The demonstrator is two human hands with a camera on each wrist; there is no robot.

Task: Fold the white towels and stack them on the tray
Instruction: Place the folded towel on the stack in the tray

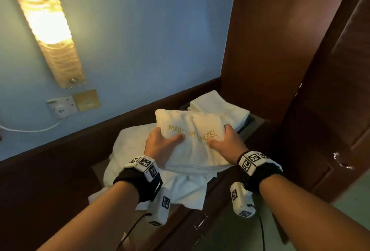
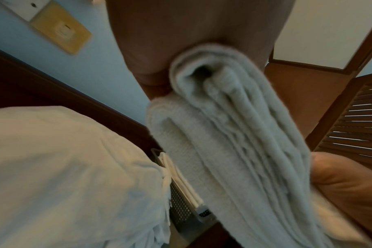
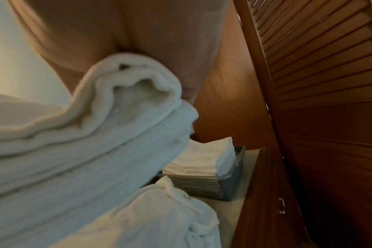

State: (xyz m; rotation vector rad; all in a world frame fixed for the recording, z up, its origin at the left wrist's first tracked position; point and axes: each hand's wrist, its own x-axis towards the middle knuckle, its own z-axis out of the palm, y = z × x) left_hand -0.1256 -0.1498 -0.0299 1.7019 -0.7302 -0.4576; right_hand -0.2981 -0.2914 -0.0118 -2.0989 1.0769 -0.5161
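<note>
Both hands, left hand and right hand, grip the folded towel by its sides, thumbs on top. Loose towels are heaped underneath, and the mesh tray with its stack sits beyond by the louvered door.

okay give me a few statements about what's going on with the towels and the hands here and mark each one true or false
1. Both hands hold the folded towel with gold lettering. True: the left hand grips its left edge, the right hand its right edge.
2. The tray has no towels in it. False: a stack of folded towels already sits in it.
3. The tray is a perforated grey one. True.
4. The wall light is off. False: it glows brightly.
5. A heap of unfolded white cloth lies under the held towel. True.
6. The held towel rests on the stack in the tray. False: it is held nearer the person, short of the tray.
</note>
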